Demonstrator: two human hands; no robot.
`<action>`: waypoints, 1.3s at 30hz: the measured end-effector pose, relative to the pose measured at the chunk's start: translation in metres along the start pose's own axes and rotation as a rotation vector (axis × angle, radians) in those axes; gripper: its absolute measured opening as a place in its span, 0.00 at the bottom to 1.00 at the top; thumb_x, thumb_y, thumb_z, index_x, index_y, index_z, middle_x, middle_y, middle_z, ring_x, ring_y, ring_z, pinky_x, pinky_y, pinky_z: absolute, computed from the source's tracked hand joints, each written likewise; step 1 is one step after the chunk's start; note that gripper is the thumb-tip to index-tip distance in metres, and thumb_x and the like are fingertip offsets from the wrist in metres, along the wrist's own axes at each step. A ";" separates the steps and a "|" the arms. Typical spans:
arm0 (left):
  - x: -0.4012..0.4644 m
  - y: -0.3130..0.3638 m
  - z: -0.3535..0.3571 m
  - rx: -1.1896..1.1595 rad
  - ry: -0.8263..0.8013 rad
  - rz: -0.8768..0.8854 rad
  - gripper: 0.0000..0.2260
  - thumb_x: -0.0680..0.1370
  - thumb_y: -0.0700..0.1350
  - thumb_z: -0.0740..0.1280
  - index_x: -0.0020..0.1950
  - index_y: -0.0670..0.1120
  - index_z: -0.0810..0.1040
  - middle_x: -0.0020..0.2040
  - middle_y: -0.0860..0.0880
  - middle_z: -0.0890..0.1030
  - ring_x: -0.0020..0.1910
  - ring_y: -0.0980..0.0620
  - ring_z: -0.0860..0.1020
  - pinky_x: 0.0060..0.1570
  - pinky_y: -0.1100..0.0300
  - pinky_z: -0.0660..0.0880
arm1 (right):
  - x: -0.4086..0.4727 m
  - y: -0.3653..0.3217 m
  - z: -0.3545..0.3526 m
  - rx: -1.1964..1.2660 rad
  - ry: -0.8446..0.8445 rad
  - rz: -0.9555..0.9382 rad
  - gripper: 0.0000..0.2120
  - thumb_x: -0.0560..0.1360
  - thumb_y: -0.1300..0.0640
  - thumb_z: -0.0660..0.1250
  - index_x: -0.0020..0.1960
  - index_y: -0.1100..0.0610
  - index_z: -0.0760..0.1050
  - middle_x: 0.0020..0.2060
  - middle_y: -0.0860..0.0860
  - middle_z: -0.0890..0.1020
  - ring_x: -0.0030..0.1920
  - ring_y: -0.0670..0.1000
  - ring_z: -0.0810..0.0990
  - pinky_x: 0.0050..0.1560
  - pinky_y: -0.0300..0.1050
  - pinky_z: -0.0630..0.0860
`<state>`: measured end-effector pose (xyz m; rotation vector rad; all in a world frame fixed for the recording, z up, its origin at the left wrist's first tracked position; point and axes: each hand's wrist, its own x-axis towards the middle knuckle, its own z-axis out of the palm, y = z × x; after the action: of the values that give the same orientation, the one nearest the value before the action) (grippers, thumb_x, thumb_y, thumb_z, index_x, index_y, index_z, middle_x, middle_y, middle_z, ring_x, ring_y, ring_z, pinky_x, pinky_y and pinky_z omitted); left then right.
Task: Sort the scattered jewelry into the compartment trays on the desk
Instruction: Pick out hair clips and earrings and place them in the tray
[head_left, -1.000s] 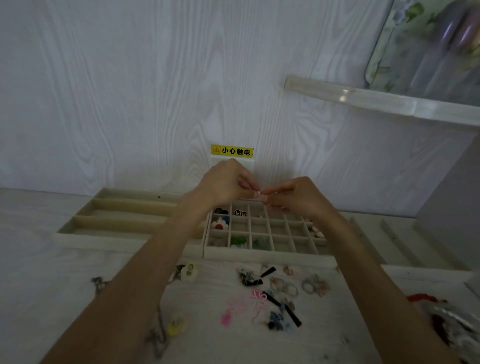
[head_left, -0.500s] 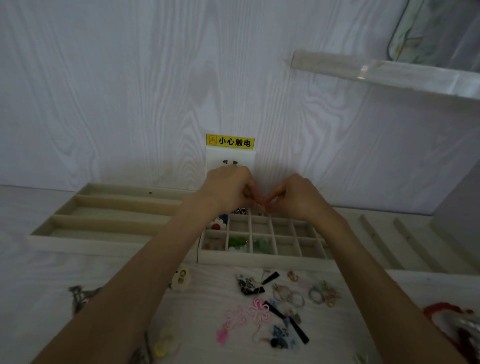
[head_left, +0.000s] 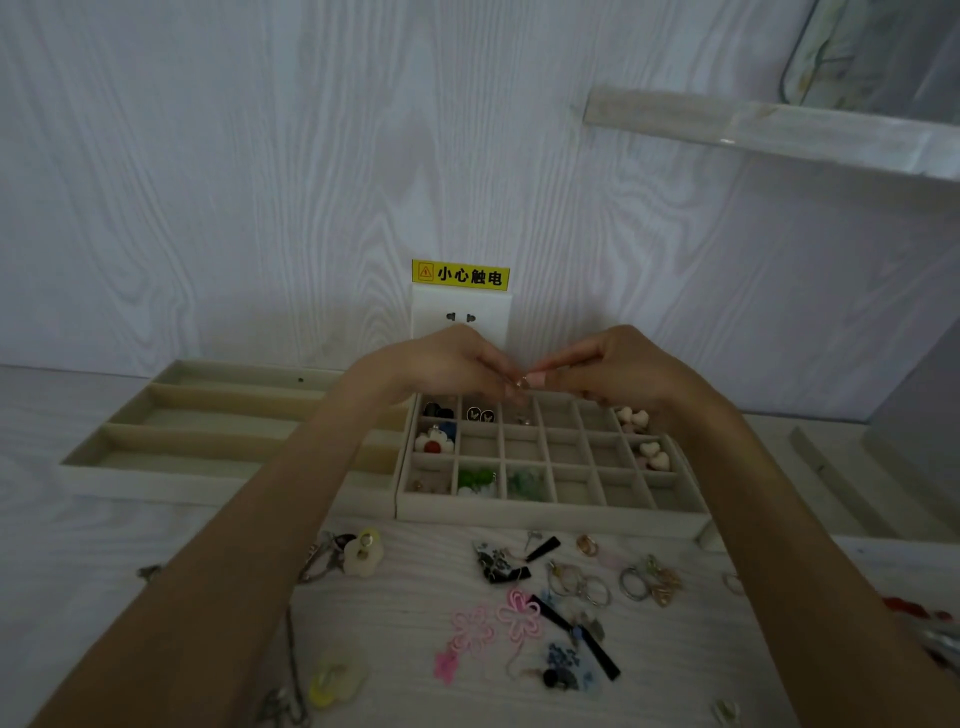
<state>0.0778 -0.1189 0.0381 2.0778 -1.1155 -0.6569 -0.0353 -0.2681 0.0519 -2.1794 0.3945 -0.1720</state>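
My left hand (head_left: 441, 366) and my right hand (head_left: 623, 371) meet fingertip to fingertip above the back row of the small-cell tray (head_left: 550, 512). Between them they pinch a tiny earring (head_left: 523, 383), too small to make out in detail. Several cells of that tray hold pieces: black studs, a white-and-red flower, green beads, cream hearts (head_left: 632, 417). A long-slot tray (head_left: 156, 467) lies to its left. Scattered jewelry sits on the desk in front: pink knot earrings (head_left: 514, 618), rings (head_left: 576, 582), a yellow flower (head_left: 332, 678), a cream flower (head_left: 363, 556).
A wall socket (head_left: 460, 317) with a yellow warning label is right behind my hands. A clear shelf (head_left: 753, 130) juts from the wall at upper right. A chain (head_left: 291, 670) trails near the desk's front left. Red items (head_left: 914, 608) lie at the right edge.
My hands stay joined on the small piece over the tray's back row. The camera has tilted up a little, so the socket shows more.
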 end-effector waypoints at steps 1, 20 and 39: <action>-0.001 0.000 -0.001 -0.009 -0.016 -0.037 0.11 0.75 0.42 0.70 0.57 0.50 0.82 0.54 0.51 0.83 0.53 0.55 0.78 0.41 0.66 0.72 | -0.001 -0.002 -0.001 -0.001 0.003 0.007 0.08 0.67 0.53 0.76 0.46 0.52 0.84 0.36 0.54 0.81 0.30 0.40 0.74 0.31 0.28 0.69; 0.000 -0.001 -0.003 -0.351 0.039 -0.208 0.10 0.72 0.49 0.72 0.51 0.48 0.84 0.44 0.55 0.85 0.37 0.62 0.75 0.29 0.70 0.65 | -0.001 0.001 -0.005 0.013 0.010 0.046 0.07 0.68 0.55 0.75 0.46 0.52 0.83 0.20 0.43 0.72 0.22 0.39 0.68 0.26 0.31 0.64; 0.006 0.010 0.032 0.550 0.337 -0.065 0.08 0.73 0.51 0.71 0.51 0.58 0.83 0.52 0.54 0.83 0.53 0.50 0.79 0.47 0.58 0.72 | 0.014 0.022 0.025 -0.375 0.047 -0.025 0.09 0.67 0.54 0.75 0.47 0.51 0.84 0.44 0.48 0.85 0.46 0.45 0.80 0.50 0.42 0.76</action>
<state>0.0537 -0.1385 0.0247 2.5695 -1.1156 -0.0060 -0.0202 -0.2664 0.0194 -2.5537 0.4553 -0.1747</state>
